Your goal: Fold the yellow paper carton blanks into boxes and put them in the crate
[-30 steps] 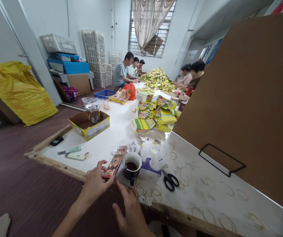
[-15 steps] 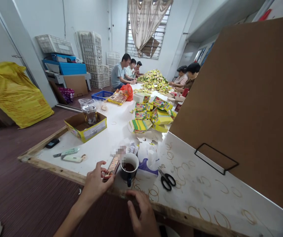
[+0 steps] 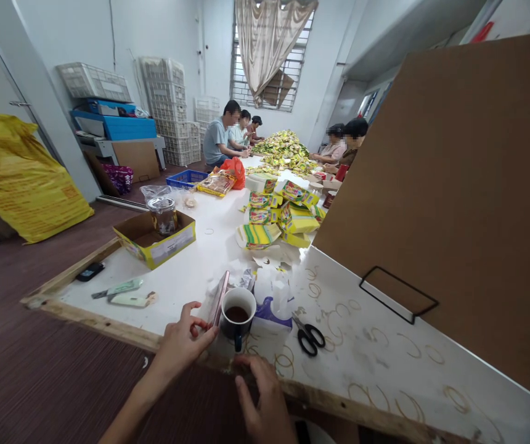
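Seen edge-on, the thin flat slab [image 3: 219,298] just left of the mug [image 3: 237,316] shows no face — the left hand [image 3: 182,343] pinches its near end, while the right hand [image 3: 265,404], wrist cut off by the frame, rests loosely open and empty on the wooden rim of the table [image 3: 108,325] just before the mug. Its ring-stained white top carries scissors [image 3: 310,337] right of the mug, a cardboard sheet [image 3: 454,185] farther right, and seated people [image 3: 219,139] far behind it.
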### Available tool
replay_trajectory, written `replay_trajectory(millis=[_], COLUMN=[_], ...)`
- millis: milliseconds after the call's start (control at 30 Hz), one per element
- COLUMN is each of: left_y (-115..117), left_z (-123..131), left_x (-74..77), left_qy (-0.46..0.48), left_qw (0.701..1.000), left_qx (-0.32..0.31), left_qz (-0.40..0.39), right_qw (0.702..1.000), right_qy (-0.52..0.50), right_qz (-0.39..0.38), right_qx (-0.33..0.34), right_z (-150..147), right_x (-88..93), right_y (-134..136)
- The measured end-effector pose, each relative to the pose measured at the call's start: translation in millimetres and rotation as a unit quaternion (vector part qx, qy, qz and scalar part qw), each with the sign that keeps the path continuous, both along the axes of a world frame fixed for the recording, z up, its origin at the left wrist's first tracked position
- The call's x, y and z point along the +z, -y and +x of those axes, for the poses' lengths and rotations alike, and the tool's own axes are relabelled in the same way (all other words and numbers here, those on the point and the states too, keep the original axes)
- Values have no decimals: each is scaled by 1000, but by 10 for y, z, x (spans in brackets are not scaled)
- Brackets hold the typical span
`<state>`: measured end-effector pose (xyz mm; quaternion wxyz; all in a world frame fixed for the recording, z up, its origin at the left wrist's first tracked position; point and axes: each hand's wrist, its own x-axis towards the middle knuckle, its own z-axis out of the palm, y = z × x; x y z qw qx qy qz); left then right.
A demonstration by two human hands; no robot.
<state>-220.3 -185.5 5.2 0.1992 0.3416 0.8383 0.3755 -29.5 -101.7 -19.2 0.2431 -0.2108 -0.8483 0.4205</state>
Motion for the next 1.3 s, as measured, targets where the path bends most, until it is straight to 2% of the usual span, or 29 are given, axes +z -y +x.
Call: replay_trajectory(millis=[167, 333, 500, 600, 667, 733, 800, 867, 933, 1067, 1133, 1200, 1300], left_y=[4, 8, 19, 54, 74, 67, 9, -108, -266, -572, -670, -723, -767], left_z=[1, -31, -54, 19, 128, 289, 494, 733, 980, 1340, 1390, 1351, 1173], left_x=[6, -6, -52, 59, 207, 363, 465, 483, 431, 285, 270, 339, 647], left_qy=[3, 20, 14, -94, -203, -296, -338, -321, -284, -243, -240, -229, -199], left_qw=[1000, 999, 999, 985, 954, 918, 891, 881, 871, 836, 818, 809, 817], left_qx=[5, 19, 39, 79, 112, 115, 70, -16, -114, -263, -319, -371, -440], left_qz=[-19, -23, 18, 121, 188, 239, 294, 347, 384, 417, 414, 395, 313], right_qw=[1000, 999, 994, 988, 986, 983, 977, 969, 962, 960, 957, 945, 926], right_qy=[-5, -36, -79, -103, -88, -52, -28, -30, -34, -16, -19, -37, -69], right_qz=[-9, -16, -21, -34, -36, -43, -56, -74, -88, -109, -115, -119, -126], right_qx=[3, -26, -66, -113, -139, -170, -203, -235, -255, -256, -265, -301, -350], right_z=[11, 43, 131, 272, 408, 553, 680, 779, 862, 1066, 1186, 1290, 1370], right_x=[27, 10, 19, 84, 146, 204, 234, 228, 189, 76, 22, -22, -73], right_y=[8, 2, -55, -151, -258, -385, -511, -623, -721, -908, -1000, -1074, -1137])
